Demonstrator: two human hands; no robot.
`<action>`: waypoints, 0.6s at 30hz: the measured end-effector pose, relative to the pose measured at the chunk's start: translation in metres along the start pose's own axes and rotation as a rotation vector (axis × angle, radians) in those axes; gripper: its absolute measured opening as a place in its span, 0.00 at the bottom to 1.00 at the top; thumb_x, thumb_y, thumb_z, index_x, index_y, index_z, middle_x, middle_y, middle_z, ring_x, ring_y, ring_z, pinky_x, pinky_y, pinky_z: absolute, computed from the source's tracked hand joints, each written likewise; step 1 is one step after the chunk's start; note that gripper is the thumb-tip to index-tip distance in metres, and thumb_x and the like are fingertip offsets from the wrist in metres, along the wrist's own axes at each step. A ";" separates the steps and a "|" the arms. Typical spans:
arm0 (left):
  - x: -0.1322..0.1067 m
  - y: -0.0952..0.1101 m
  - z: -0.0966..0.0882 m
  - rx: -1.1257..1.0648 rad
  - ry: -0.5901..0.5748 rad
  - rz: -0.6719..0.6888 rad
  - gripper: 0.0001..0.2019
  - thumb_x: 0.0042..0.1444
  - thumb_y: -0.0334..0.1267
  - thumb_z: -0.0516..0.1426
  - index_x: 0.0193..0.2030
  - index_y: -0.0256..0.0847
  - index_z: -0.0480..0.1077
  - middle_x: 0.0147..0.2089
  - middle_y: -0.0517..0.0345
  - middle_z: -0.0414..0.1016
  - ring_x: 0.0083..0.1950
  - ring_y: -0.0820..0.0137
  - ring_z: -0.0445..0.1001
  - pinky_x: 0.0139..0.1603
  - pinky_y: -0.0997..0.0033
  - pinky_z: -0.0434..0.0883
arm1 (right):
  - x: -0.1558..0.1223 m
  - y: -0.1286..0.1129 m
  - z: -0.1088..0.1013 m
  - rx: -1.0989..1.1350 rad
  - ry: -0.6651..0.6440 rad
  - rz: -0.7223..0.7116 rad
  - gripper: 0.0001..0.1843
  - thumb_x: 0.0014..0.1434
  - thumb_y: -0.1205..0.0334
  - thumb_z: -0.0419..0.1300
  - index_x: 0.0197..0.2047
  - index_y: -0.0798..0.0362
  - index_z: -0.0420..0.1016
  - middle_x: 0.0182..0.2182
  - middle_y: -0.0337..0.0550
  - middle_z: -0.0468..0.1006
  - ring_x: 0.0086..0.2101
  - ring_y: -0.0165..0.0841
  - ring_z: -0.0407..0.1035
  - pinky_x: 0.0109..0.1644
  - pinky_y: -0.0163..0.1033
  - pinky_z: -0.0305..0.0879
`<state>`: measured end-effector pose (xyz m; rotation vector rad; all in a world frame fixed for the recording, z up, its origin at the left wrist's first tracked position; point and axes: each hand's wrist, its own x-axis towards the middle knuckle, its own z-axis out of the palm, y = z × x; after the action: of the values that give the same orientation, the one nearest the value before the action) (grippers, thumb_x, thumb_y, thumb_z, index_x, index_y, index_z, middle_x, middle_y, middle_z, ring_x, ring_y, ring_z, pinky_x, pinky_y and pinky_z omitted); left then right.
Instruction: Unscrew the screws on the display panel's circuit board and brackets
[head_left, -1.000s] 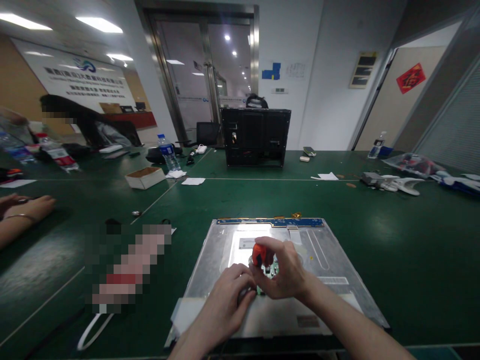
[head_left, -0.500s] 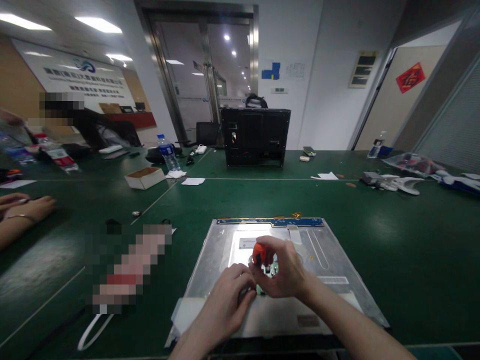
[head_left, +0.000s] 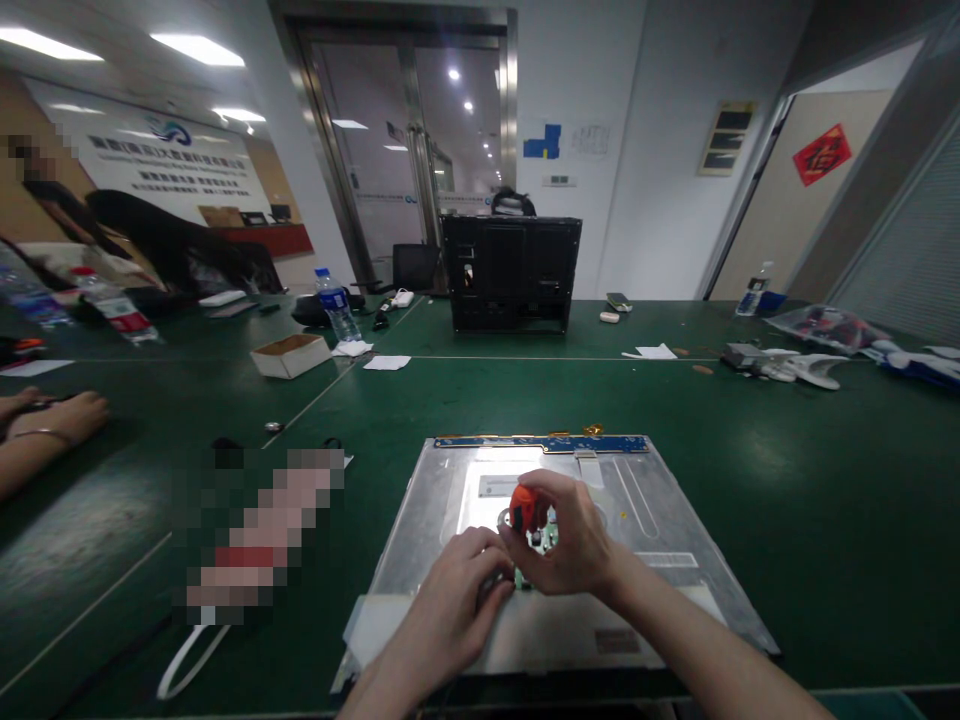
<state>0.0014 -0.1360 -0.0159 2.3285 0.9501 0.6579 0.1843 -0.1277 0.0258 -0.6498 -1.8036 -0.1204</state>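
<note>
A flat metal-backed display panel [head_left: 660,520] lies on the green table [head_left: 787,480] in front of me, with a blue circuit strip [head_left: 540,443] along its far edge. My right hand [head_left: 574,545] is closed around an orange-handled screwdriver [head_left: 525,508], held upright over a small green circuit board [head_left: 541,542] at the panel's middle. My left hand [head_left: 450,600] rests on the panel just left of the board, fingers curled against the screwdriver's lower end; what they pinch is hidden.
A black computer case [head_left: 512,272] stands at the far middle. A cardboard box [head_left: 290,354], water bottles [head_left: 337,303] and papers lie to the left; plastic parts [head_left: 795,367] to the right. Another person's hand [head_left: 56,420] rests at the left edge. A blurred patch [head_left: 259,535] lies left of the panel.
My right hand has turned slightly on the screwdriver handle, staying in place. The person at the far left has shifted.
</note>
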 end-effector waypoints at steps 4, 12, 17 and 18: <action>-0.001 0.000 0.000 0.000 -0.001 -0.001 0.07 0.60 0.29 0.53 0.41 0.40 0.73 0.46 0.49 0.74 0.48 0.59 0.73 0.47 0.60 0.70 | -0.001 0.001 0.000 0.002 -0.009 0.002 0.20 0.65 0.62 0.53 0.58 0.53 0.56 0.25 0.33 0.73 0.18 0.26 0.65 0.21 0.31 0.63; -0.002 -0.002 0.002 0.012 0.030 0.024 0.09 0.60 0.28 0.53 0.42 0.41 0.73 0.46 0.50 0.75 0.48 0.60 0.73 0.49 0.61 0.71 | -0.002 0.004 0.000 -0.026 -0.082 0.000 0.19 0.68 0.57 0.53 0.59 0.51 0.57 0.25 0.33 0.76 0.19 0.27 0.67 0.25 0.32 0.64; -0.002 0.000 0.001 0.029 0.053 0.038 0.09 0.59 0.28 0.54 0.41 0.41 0.73 0.45 0.50 0.76 0.47 0.60 0.74 0.48 0.61 0.71 | 0.000 0.003 -0.001 -0.020 -0.072 -0.012 0.18 0.69 0.55 0.53 0.58 0.51 0.58 0.26 0.34 0.76 0.19 0.27 0.67 0.25 0.32 0.63; -0.001 0.001 0.001 0.029 0.055 0.039 0.09 0.59 0.28 0.54 0.41 0.41 0.73 0.45 0.50 0.76 0.47 0.60 0.74 0.48 0.61 0.72 | 0.001 0.003 -0.001 -0.014 -0.075 -0.015 0.18 0.69 0.56 0.53 0.59 0.51 0.58 0.26 0.34 0.76 0.19 0.27 0.67 0.25 0.32 0.63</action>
<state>0.0017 -0.1377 -0.0163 2.3708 0.9470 0.7312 0.1869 -0.1250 0.0261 -0.6584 -1.8820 -0.1204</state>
